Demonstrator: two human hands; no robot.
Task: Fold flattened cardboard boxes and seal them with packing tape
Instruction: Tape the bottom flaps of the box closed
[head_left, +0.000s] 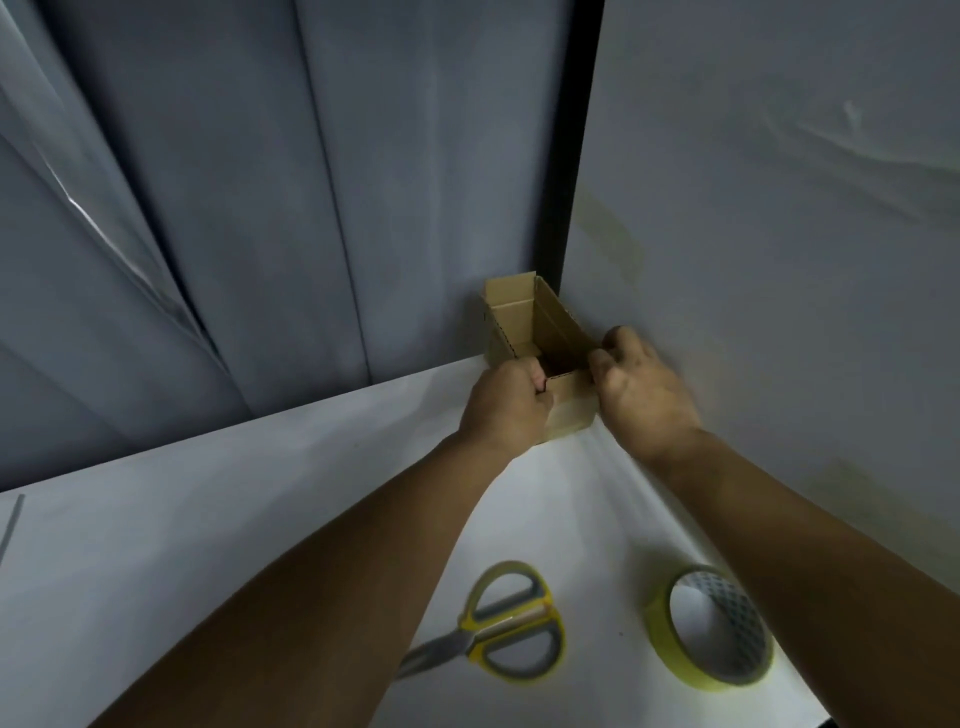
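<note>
A small brown cardboard box (524, 322) stands opened up at the far corner of the white table (208, 519), its top flaps raised. My left hand (501, 408) grips the box's near left edge with curled fingers. My right hand (641, 387) pinches the near right edge. The near wall of the box shows between both hands. A roll of yellow packing tape (657, 631) lies flat near me on the right, partly behind my right forearm.
Yellow-and-grey scissors (506, 626) lie on the table between my forearms, handles toward the tape. Grey curtain folds (260, 208) hang behind the table. A pale wall (779, 234) rises on the right, with a black vertical strip (574, 156) at the corner.
</note>
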